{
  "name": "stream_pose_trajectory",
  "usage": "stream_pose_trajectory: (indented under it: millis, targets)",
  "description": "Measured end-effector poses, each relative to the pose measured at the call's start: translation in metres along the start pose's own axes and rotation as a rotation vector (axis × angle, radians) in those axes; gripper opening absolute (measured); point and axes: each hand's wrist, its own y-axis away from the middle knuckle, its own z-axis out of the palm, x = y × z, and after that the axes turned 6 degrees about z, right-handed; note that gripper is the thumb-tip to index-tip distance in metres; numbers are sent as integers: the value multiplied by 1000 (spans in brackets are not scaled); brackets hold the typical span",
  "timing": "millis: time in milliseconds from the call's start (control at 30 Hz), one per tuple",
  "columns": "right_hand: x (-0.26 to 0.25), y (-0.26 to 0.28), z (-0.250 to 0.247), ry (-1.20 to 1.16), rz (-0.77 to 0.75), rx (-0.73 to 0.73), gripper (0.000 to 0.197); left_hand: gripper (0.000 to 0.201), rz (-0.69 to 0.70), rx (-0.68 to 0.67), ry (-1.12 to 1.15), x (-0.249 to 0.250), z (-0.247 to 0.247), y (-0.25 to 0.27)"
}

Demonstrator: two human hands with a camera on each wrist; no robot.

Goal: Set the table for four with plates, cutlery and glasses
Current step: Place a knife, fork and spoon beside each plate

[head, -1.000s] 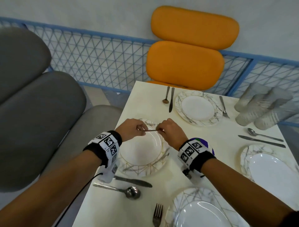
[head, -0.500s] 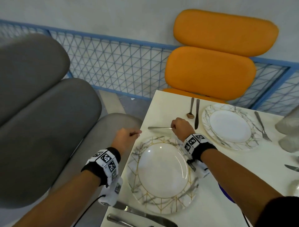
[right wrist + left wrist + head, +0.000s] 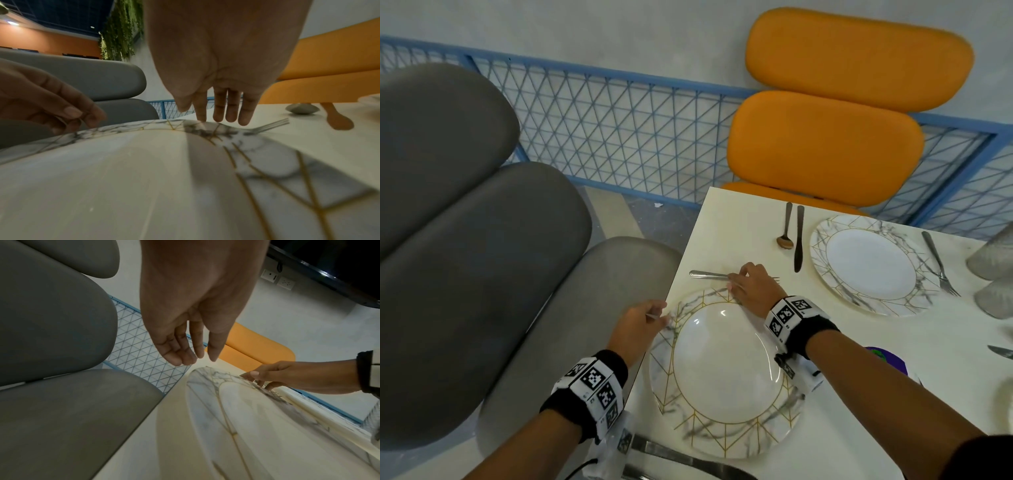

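The plate (image 3: 722, 373) in the lower middle of the frame looks like glazed ceramic — glossy, catching a white highlight, its rim veined like grey marble with thin gold lines. The fork (image 3: 702, 274) above it, and the spoon (image 3: 786, 222) and knife (image 3: 798, 240) further up, are polished metal. The table (image 3: 722, 219) is smooth, matt cream. The grey chair (image 3: 482, 240) at left and orange chair (image 3: 825, 147) at top look smooth and matt; the railing (image 3: 619, 130) is blue-painted wire mesh. The wristbands (image 3: 815, 329) are black cloth.

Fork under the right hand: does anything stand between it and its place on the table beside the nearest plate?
Nothing visible does. The fork already lies flat on the table just beyond the rim of the plate, with the right hand touching it.
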Motion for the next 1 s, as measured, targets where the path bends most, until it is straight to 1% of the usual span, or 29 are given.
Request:
stream_pose_trajectory:
  millis: [200, 367, 600, 767, 867, 1000]
  targets:
    - [-7, -2, 5, 10, 29, -13, 40, 25, -13, 24, -10, -5, -6, 7]
    - [-17, -5, 11, -16, 26, -30, 42, 22, 23, 49, -30, -9, -11, 10]
    - [-18, -5, 16, -47, 12, -6, 43, 10, 62, 67, -39, -11, -17, 14]
    - [-19, -2, 14, -44, 21, -22, 44, 12, 64, 61, -66, -15, -20, 17]
    - [-21, 3, 12, -54, 27, -4, 46, 12, 77, 57, -88, -11, -20, 21]
    - [-14, 17, 5, -36, 52, 31, 47, 20, 91, 37, -52, 1, -16, 25]
